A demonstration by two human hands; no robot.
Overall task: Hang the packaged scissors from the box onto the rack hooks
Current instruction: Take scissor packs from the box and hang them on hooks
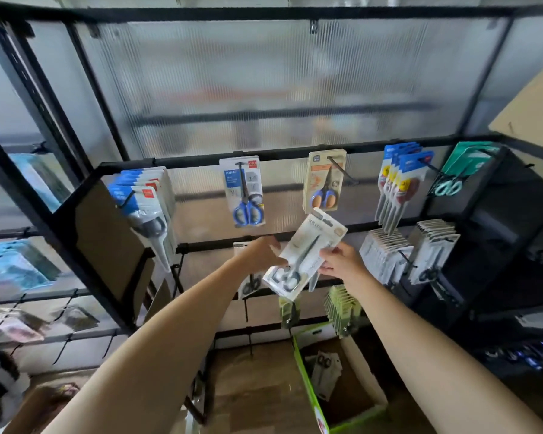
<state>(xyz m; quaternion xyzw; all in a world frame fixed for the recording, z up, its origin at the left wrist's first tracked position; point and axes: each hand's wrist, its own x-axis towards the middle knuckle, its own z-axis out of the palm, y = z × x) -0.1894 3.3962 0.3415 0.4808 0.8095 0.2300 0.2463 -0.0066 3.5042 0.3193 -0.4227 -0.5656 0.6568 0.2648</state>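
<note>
Both hands hold the packaged scissors tilted before the rack, left hand and right hand pinching its lower edges, hang-hole end aimed up-right towards the hook above

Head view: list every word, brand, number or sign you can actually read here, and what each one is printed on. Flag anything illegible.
None can be read with certainty.
Held scissors pack, in left hand and right hand: header print blurred.
Blue-handled scissors pack: red corner logo and blue label, too blurred.
Orange-handled scissors pack: print illegible.
Blue-carded packs: yellow stickers, too small.
Green box: no legible print.
</note>
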